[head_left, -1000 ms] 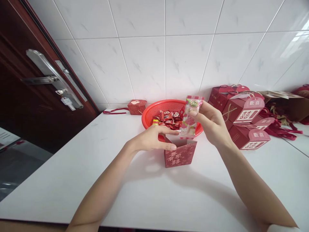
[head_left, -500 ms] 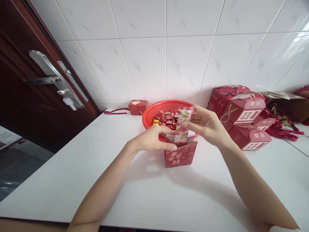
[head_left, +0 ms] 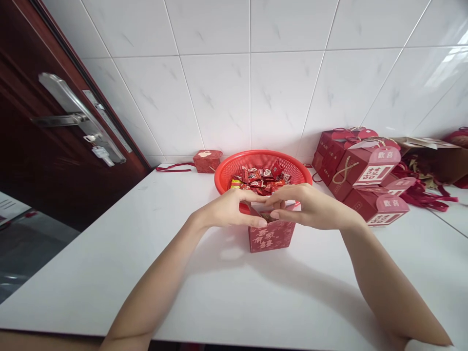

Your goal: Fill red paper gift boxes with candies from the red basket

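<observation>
1. Head view: see the right hand (head_left: 318,207) down low at the open top of the red box (head_left: 272,237). Was up higher a moment ago, with a long pink sweet in the fingers.
2. Can no longer see that pink sweet. Looks to be inside the red box now, as a best guess, or tucked out of sight under the fingers.
3. See the right hand bent over the right side of the red box, with thumb and fingers a little apart. Cannot tell about a pinch, with some of the tips hidden.
4. Find the left hand (head_left: 224,209) in the same place as before, at the left side of the red box. Rests the thumb by the front edge, with the fingers toward the back, spread wide apart.
5. Find the red box upright on the white tabletop (head_left: 146,282), just in front of the red basket (head_left: 237,168). Can spot a bit of something dark inside, too hidden to name.
6. Can see more of the red basket now, with the right hand lower. Holds a heap of small sweets (head_left: 256,176) in shiny wraps.
7. Means one more sweet in the red box, most likely.
8. Looks the same farther out: a small box (head_left: 207,162) by the wall (head_left: 215,102), and piled gift boxes (head_left: 373,168) on the right.
</observation>
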A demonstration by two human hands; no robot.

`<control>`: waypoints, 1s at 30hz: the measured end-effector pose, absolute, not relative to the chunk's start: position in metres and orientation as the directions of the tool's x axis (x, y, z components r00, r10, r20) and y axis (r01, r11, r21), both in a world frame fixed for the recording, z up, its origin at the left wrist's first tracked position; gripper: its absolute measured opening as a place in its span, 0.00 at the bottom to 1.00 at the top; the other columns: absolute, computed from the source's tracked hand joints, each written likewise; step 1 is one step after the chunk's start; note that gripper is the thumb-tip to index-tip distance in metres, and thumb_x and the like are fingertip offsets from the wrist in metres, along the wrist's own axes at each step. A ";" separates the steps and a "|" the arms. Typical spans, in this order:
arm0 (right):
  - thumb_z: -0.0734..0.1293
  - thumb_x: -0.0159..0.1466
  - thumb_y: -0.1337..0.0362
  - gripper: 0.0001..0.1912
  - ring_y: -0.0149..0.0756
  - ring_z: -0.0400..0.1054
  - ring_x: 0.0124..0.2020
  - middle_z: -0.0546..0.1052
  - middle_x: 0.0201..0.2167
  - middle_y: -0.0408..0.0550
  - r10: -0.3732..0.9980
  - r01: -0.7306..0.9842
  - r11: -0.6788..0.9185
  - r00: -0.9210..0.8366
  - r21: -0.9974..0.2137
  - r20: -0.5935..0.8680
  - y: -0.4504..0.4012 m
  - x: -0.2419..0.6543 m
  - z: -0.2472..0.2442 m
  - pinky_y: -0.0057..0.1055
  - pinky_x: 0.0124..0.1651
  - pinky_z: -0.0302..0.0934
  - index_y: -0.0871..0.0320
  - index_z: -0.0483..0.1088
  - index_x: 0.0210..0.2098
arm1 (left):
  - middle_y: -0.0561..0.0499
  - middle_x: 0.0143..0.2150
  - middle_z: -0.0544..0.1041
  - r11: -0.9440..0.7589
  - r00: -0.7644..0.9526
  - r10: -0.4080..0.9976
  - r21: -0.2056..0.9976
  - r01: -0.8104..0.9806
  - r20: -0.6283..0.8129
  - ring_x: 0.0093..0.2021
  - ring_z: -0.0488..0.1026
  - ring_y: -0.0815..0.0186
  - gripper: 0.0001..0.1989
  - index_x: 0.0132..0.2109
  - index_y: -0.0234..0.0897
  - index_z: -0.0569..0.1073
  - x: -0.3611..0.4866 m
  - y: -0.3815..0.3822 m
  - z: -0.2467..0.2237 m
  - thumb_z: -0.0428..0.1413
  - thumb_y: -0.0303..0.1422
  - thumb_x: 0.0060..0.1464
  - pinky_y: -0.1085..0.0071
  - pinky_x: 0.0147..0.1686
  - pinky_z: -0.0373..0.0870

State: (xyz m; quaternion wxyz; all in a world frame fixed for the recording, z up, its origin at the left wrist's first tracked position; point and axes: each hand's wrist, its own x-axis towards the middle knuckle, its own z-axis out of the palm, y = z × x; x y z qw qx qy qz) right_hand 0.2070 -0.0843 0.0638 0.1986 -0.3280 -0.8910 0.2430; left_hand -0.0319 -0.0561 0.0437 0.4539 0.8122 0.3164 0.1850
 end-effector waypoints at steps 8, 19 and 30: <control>0.62 0.67 0.69 0.12 0.32 0.69 0.27 0.79 0.29 0.45 0.627 0.458 0.708 -0.759 -0.538 0.178 -0.090 0.203 0.067 0.28 0.30 0.58 0.57 0.79 0.38 | 0.50 0.59 0.78 -0.389 0.721 0.693 0.847 0.363 0.009 0.59 0.74 0.53 0.29 0.59 0.47 0.76 -0.032 -0.055 0.043 0.68 0.38 0.49 0.60 0.61 0.67; 0.62 0.69 0.62 0.12 0.38 0.76 0.38 0.82 0.40 0.48 0.706 0.582 0.706 -0.625 -0.404 0.334 -0.097 0.214 0.073 0.32 0.40 0.66 0.56 0.77 0.44 | 0.49 0.61 0.76 -0.418 0.734 0.678 0.837 0.354 0.028 0.62 0.72 0.53 0.25 0.60 0.45 0.76 -0.034 -0.055 0.041 0.64 0.42 0.55 0.60 0.60 0.70; 0.65 0.66 0.57 0.15 0.43 0.75 0.37 0.81 0.41 0.50 0.830 0.760 0.548 -0.546 -0.349 0.116 -0.080 0.231 0.067 0.36 0.36 0.65 0.55 0.75 0.49 | 0.51 0.62 0.75 -0.595 0.701 0.693 0.685 0.422 0.170 0.63 0.70 0.55 0.24 0.61 0.44 0.74 -0.031 -0.054 0.033 0.60 0.32 0.57 0.59 0.64 0.66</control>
